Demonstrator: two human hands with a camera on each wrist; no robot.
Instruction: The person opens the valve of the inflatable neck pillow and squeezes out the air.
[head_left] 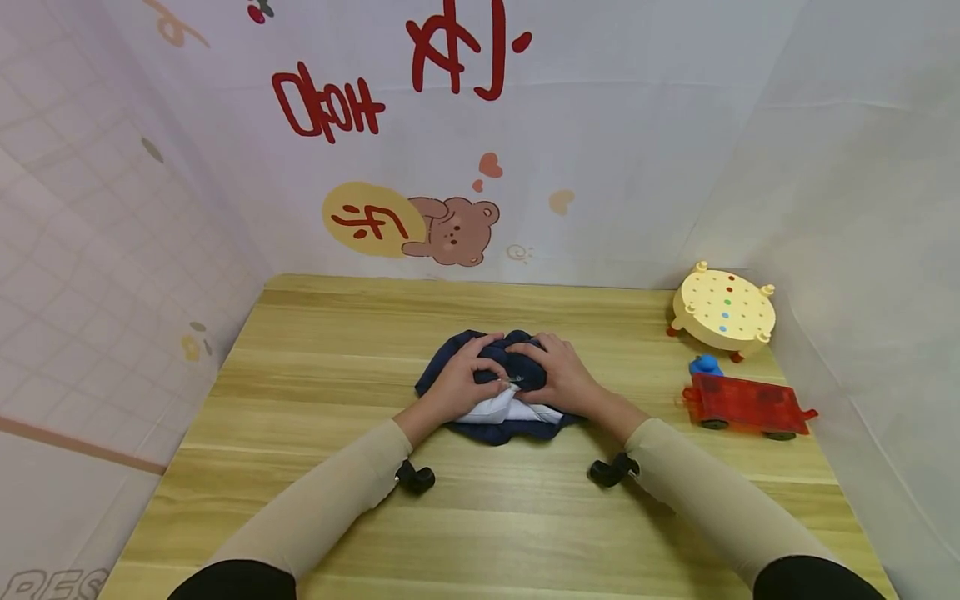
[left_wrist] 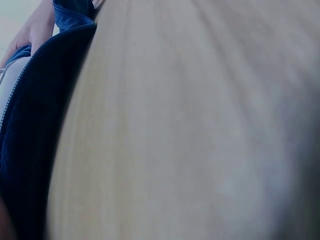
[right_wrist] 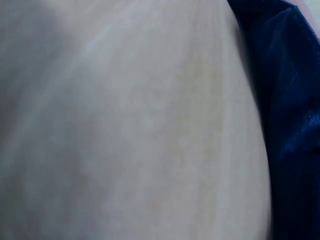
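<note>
- Navy zippered cloth [head_left: 495, 432] lies left of the red toy wagon [head_left: 750, 403].
- Both hands, left hand [head_left: 468, 373] and right hand [head_left: 558, 371], grip it, fingers curled.
- Zip [left_wrist: 19, 82] parted, white lining [head_left: 491, 410] exposed; closing seemingly undone.

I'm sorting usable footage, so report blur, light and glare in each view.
Head view: evenly lit and mostly sharp, with a soft pale sheen on the tabletop; left wrist view: tabletop blurred, dark smear at the right edge, zip teeth at left crisper; right wrist view: tabletop blurred, darker toward the left, shiny highlights on the navy fabric.
</note>
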